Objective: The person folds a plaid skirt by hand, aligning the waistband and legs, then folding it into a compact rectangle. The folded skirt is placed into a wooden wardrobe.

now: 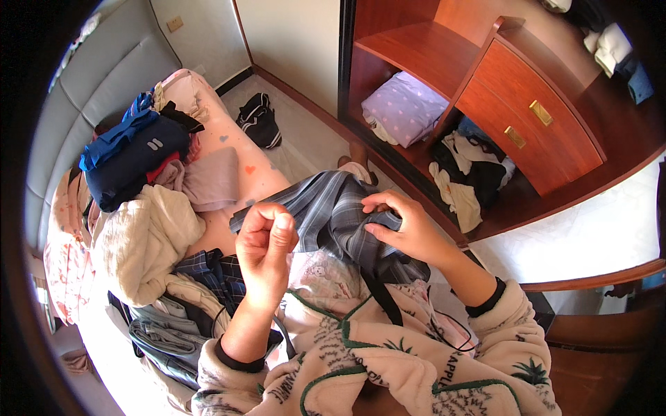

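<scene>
A grey plaid pleated garment (338, 208) lies across my lap, bunched towards its right side, with a black strap hanging from it. My left hand (268, 244) is raised over the garment's left part, its fingers curled with the thumb against them; whether cloth is pinched there I cannot tell. My right hand (387, 221) is at the garment's right side, thumb and fingers apart around a dark fold of it; whether they press on the cloth is unclear.
On the bed at left are a navy folded garment (135, 156), a cream fleece (151, 239), a mauve cloth (213, 179) and folded jeans (166, 338). A black garment (258, 120) lies on the floor. An open wooden wardrobe (416, 52) holds a lilac quilt (406, 106) and loose clothes (463, 171).
</scene>
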`<state>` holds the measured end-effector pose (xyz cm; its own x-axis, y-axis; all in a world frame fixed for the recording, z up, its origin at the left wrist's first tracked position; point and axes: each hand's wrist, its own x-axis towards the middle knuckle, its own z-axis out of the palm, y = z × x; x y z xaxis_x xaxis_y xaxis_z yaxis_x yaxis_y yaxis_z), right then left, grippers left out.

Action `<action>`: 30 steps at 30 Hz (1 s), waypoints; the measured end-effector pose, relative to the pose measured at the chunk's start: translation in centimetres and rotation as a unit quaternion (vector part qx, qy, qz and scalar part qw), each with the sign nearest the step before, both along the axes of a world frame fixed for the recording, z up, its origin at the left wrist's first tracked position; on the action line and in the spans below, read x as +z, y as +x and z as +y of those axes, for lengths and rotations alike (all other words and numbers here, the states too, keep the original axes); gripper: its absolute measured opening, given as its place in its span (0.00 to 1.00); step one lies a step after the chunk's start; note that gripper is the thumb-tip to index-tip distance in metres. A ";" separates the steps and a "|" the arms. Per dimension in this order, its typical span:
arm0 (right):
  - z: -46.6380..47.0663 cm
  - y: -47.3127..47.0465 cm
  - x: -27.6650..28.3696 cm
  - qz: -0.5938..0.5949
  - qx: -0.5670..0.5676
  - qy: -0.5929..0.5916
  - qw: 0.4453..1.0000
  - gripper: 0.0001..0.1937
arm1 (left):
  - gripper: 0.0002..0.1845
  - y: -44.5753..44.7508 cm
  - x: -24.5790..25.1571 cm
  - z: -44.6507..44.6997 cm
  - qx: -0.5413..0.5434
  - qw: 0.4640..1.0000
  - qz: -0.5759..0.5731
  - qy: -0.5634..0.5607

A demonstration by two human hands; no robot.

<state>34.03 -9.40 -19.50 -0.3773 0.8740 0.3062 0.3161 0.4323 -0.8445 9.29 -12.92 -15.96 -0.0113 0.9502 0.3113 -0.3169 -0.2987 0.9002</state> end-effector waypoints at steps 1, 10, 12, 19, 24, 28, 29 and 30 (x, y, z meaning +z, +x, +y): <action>0.0 0.1 -0.2 0.007 -0.002 -0.006 1.000 0.19 | 0.04 -0.2 0.0 -0.1 0.000 1.000 -0.017 0.000; -0.8 2.3 -1.8 0.014 -0.031 -0.011 0.999 0.19 | 0.02 -10.1 6.5 -0.3 0.158 0.945 -0.274 0.084; -0.9 2.4 -1.5 0.016 -0.019 -0.028 0.999 0.21 | 0.06 -11.3 7.0 -0.3 -0.010 0.971 -0.155 0.179; -1.6 2.6 1.1 0.048 0.089 -0.088 0.991 0.33 | 0.05 -1.7 1.8 -2.9 -0.061 0.995 0.067 -0.046; -3.4 1.9 0.9 0.020 0.112 0.016 0.993 0.28 | 0.11 4.9 1.4 -2.4 -0.200 0.956 0.214 0.022; -4.3 1.6 -1.2 0.162 0.063 0.010 0.985 0.10 | 0.19 6.9 0.6 -1.7 -0.163 0.934 0.292 0.128; -4.5 2.0 -1.6 0.166 0.062 -0.018 0.984 0.10 | 0.19 7.1 0.2 -1.2 -0.170 0.937 0.276 0.126; -4.7 2.4 -1.8 0.179 0.066 -0.033 0.981 0.09 | 0.21 6.4 -0.1 -0.5 -0.132 0.934 0.302 0.138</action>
<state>36.44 -14.06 -21.30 -0.3675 0.8472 0.3837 -0.0606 0.3899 -0.9189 15.64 -13.44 -16.06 0.4695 0.7776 0.4182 0.1287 -0.5289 0.8389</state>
